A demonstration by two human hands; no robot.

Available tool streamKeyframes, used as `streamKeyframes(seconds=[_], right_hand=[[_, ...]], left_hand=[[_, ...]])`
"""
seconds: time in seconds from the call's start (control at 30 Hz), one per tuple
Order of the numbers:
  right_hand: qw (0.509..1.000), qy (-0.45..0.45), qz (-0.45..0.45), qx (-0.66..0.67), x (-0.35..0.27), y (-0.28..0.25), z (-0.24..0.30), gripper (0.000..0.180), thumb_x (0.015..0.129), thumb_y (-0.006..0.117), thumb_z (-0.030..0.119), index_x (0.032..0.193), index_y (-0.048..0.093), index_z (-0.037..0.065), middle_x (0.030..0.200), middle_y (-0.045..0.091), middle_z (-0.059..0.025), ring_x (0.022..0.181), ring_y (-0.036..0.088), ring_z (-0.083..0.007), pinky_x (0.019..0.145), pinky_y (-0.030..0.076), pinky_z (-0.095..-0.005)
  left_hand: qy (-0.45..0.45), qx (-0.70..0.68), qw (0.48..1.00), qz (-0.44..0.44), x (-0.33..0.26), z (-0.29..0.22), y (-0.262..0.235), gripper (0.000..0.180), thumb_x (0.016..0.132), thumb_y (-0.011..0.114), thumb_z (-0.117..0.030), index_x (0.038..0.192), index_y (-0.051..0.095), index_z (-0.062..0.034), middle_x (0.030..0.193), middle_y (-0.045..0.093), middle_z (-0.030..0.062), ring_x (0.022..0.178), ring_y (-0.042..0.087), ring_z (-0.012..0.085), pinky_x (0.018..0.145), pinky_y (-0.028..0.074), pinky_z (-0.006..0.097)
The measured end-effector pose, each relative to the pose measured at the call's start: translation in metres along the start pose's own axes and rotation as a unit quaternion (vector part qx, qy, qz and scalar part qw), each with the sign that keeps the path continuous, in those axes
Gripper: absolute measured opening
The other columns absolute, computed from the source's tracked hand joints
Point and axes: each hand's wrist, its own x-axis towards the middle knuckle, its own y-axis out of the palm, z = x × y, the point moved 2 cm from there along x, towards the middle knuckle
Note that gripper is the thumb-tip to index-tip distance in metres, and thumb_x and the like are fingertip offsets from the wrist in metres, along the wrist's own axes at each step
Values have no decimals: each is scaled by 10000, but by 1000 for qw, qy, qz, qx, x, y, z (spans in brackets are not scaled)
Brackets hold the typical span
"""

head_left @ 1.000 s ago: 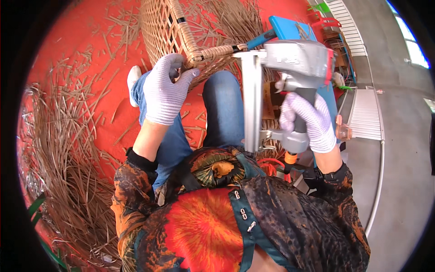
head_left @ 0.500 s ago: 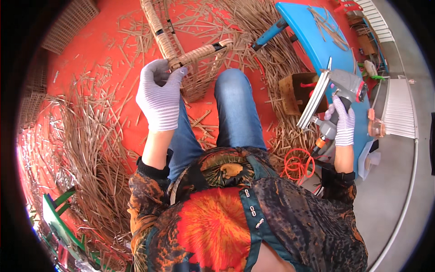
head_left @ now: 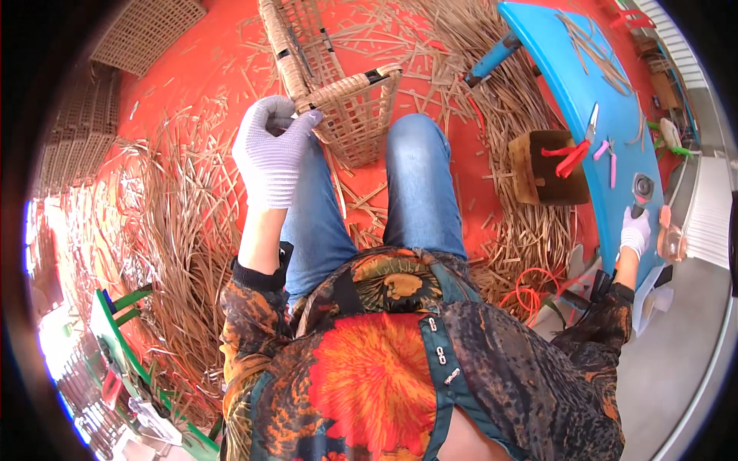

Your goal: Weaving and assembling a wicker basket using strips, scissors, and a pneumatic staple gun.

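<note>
An open-weave wicker basket (head_left: 355,127) stands between my knees, its thick rim wrapped in pale strips with dark patches. My left hand (head_left: 270,146), in a striped white glove, pinches the corner of that rim between thumb and fingers. Out to the right, my gloved right hand (head_left: 635,232) is closed round the dark handle of a grey pneumatic staple gun (head_left: 643,187) over the blue table (head_left: 573,73). Most of the gun's body is foreshortened here. Red-handled scissors (head_left: 570,160) and small pink-handled snips (head_left: 613,165) lie on the table's near edge.
Piles of brown rattan strips (head_left: 173,253) cover the red floor on the left and beyond the basket. A cardboard box (head_left: 542,169) stands beside the table, with an orange air hose (head_left: 526,296) below. Stacked baskets (head_left: 146,34) are at the far left; a green-edged stool (head_left: 131,369) is lower left.
My right hand has carried the staple gun away to the right, over the table, uncovering the scissors and snips. The left hand keeps its grip on the rim; the view has shifted slightly.
</note>
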Motion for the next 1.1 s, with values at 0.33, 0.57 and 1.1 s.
streamKeyframes(seconds=[0.33,0.57,1.1], right_hand=[[987,89,107,-78,11,64,-49,687,913,579,624,1392,519,135,1327,622,-241,1201,622,-419,990,502,-513],[992,-110,32,-48,7,-2,31,590,919,585,550,1325,602,122,1243,651,-175,1135,644,-361,977,495,-480],[486,-719,-83,490,-287,-175,465,144,893,662,187,996,723,108,993,685,-95,942,660,-316,857,526,-442]], left_hand=[[92,54,994,-1,2,-10,11,245,759,864,-94,910,685,-24,814,649,13,701,581,85,693,511,256],[79,52,995,-17,-1,-10,-2,277,756,847,-62,987,698,-37,929,663,45,780,631,119,733,531,273],[123,77,989,10,10,-3,-8,326,738,856,-92,1024,706,-44,930,665,60,787,671,156,762,557,299]])
